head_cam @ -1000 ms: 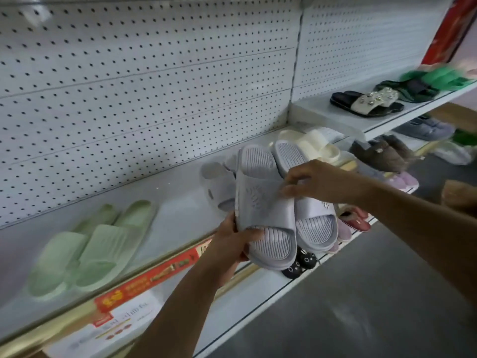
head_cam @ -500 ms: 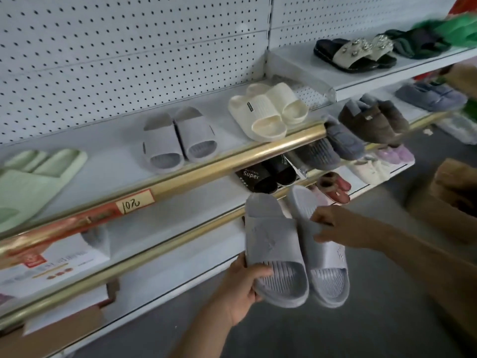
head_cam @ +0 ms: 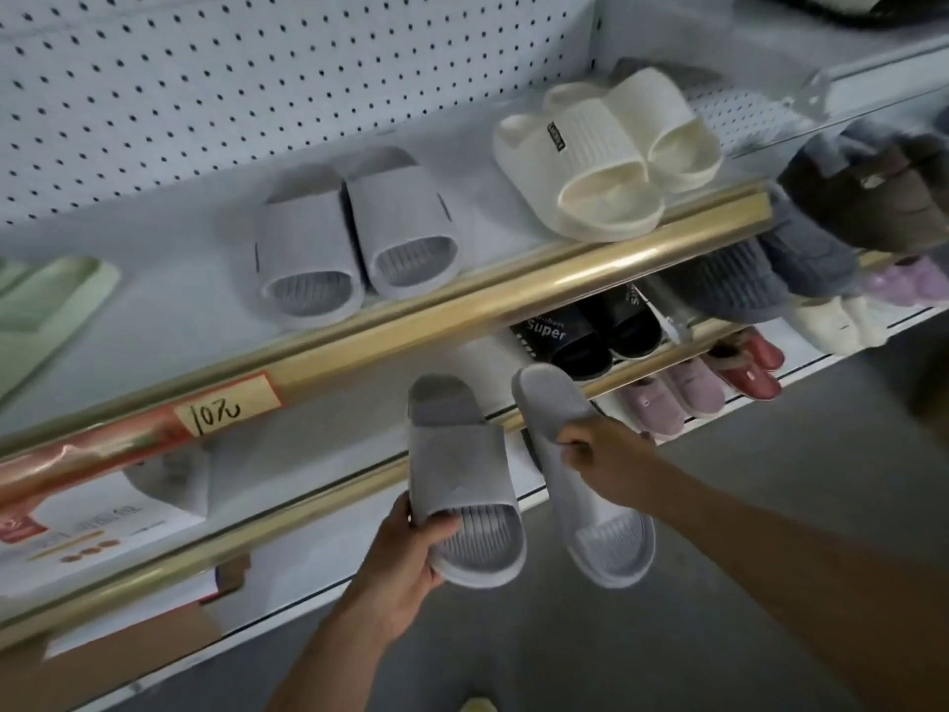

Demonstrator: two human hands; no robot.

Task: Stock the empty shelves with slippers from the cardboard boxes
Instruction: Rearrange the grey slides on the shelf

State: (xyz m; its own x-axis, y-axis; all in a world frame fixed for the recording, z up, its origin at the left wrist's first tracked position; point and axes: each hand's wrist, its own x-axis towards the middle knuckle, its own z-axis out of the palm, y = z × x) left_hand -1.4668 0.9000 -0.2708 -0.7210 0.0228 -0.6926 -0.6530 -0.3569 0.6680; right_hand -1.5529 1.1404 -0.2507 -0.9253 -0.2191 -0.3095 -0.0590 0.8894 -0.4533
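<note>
Left hand (head_cam: 405, 552) gripping one grey slipper (head_cam: 464, 480) by the toe; right hand (head_cam: 601, 462) pinching the other slipper (head_cam: 580, 475) mid-strap. Held apart, probably for setting side by side on the lower shelf (head_cam: 328, 429).

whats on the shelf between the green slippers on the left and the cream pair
In the head view, one grey pair sits between the green slippers and the cream pair; bare white shelf lies either side of it.

White shelf (head_cam: 169, 300): grey pair (head_cam: 354, 238), cream pair (head_cam: 606, 156), green slipper (head_cam: 46, 305).
</note>
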